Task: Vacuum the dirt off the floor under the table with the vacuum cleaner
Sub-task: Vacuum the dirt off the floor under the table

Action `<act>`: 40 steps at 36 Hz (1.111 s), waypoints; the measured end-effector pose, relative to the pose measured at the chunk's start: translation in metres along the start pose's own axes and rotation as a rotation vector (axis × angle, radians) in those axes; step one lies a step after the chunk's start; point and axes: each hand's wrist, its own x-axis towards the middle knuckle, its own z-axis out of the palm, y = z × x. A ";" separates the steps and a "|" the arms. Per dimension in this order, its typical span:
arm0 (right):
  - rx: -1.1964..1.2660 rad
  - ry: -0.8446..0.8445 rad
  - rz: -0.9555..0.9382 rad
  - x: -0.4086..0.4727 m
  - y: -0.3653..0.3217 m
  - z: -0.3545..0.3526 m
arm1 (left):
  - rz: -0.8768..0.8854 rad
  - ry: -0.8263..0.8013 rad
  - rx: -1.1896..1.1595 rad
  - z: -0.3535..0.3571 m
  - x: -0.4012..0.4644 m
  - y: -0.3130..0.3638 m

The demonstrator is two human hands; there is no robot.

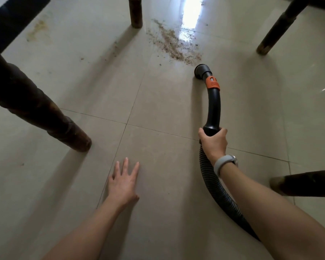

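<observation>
Legs (45, 113) of the dark wooden table are framing the picture, one slanting in across the left, one at the top centre, one at the upper right and one at the right edge low down, so the person is evidently crouching beneath it. Lower centre-left, the left hand (123, 182) is lying flat on the tiled floor (158, 109) with fingers spread and holding nothing, probably bracing the body. Upper centre, the dirt (174, 45) is lying as a brown streak running down toward the right, beside a bright glare. Just below its lower end, the round nozzle (201, 72) is sitting close to the floor, near the crumbs but not yet over the bulk of them. Right of centre, the right hand (213, 140) is gripping the base of the curved black wand (213, 106), where it can steer; the ribbed hose (214, 184) is trailing back under that forearm.
</observation>
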 end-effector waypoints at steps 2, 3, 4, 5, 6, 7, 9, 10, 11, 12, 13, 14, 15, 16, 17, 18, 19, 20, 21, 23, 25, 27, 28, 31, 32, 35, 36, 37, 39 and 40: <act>0.010 -0.010 -0.010 0.008 -0.014 0.000 | 0.007 0.006 0.013 0.001 0.000 -0.001; 0.014 -0.020 -0.020 0.012 -0.021 0.001 | 0.009 0.005 0.017 0.000 0.000 -0.001; 0.016 -0.033 -0.035 0.015 -0.028 0.002 | 0.011 0.002 0.020 0.000 -0.001 -0.002; 0.012 -0.053 -0.051 0.017 -0.034 0.004 | 0.011 -0.001 0.019 0.000 -0.001 -0.002; 0.008 -0.071 -0.065 0.018 -0.040 0.008 | 0.009 -0.003 0.018 -0.001 -0.001 -0.001; 0.002 -0.087 -0.082 0.018 -0.046 0.011 | 0.008 -0.005 0.018 -0.001 0.000 -0.001; -0.010 -0.124 -0.115 0.018 -0.053 0.019 | 0.006 -0.009 0.022 -0.001 0.000 0.000; -0.012 -0.147 -0.133 0.017 -0.055 0.022 | 0.004 -0.012 0.024 -0.002 0.000 0.000; -0.024 -0.173 -0.148 0.016 -0.058 0.024 | 0.003 -0.013 0.026 -0.002 0.000 0.001; -0.036 -0.193 -0.167 0.016 -0.060 0.024 | 0.003 -0.013 0.029 -0.002 0.000 0.001; -0.051 -0.201 -0.181 0.016 -0.061 0.024 | 0.006 -0.013 0.035 -0.002 0.001 0.000; -0.059 -0.193 -0.189 0.017 -0.061 0.024 | 0.009 -0.014 0.042 -0.002 0.001 0.000; -0.059 -0.176 -0.186 0.018 -0.062 0.023 | 0.012 -0.013 0.048 -0.002 0.001 -0.001; -0.049 -0.150 -0.177 0.020 -0.061 0.022 | 0.014 -0.011 0.050 -0.002 0.001 -0.001; -0.031 -0.124 -0.157 0.022 -0.061 0.020 | 0.015 -0.008 0.049 -0.001 0.001 -0.002; -0.004 -0.102 -0.131 0.024 -0.061 0.019 | 0.016 -0.006 0.047 -0.001 0.002 -0.002; 0.020 -0.086 -0.105 0.026 -0.059 0.018 | 0.016 -0.004 0.047 0.000 0.002 -0.002; 0.041 -0.077 -0.089 0.027 -0.059 0.017 | 0.016 -0.003 0.047 0.000 0.002 -0.002; 0.055 -0.082 -0.081 0.027 -0.058 0.017 | 0.016 -0.001 0.048 0.001 0.003 -0.002; 0.078 -0.123 -0.089 0.026 -0.056 0.017 | 0.015 0.001 0.047 0.001 0.003 -0.003; 0.090 -0.185 -0.116 0.022 -0.055 0.018 | 0.015 -0.001 0.044 0.000 0.003 -0.002; 0.081 -0.247 -0.142 0.015 -0.055 0.022 | 0.017 -0.003 0.045 0.001 0.003 -0.002; 0.080 -0.273 -0.153 0.013 -0.055 0.025 | 0.016 -0.003 0.047 0.001 0.003 -0.002; 0.059 -0.311 -0.175 0.008 -0.054 0.031 | 0.012 0.003 0.047 0.002 0.003 -0.002; 0.061 -0.310 -0.174 0.008 -0.055 0.031 | 0.011 0.005 0.045 0.002 0.003 -0.002; 0.086 -0.296 -0.165 0.011 -0.060 0.025 | 0.012 0.003 0.042 0.001 0.003 -0.003; 0.095 -0.294 -0.159 0.013 -0.062 0.023 | 0.012 0.005 0.040 0.001 0.004 -0.002; 0.100 -0.295 -0.152 0.014 -0.065 0.022 | 0.011 0.008 0.038 0.001 0.004 -0.002; 0.100 -0.309 -0.139 0.014 -0.071 0.023 | 0.008 0.010 0.032 0.001 0.004 -0.002; 0.093 -0.318 -0.138 0.013 -0.072 0.025 | 0.007 0.010 0.030 0.001 0.004 -0.002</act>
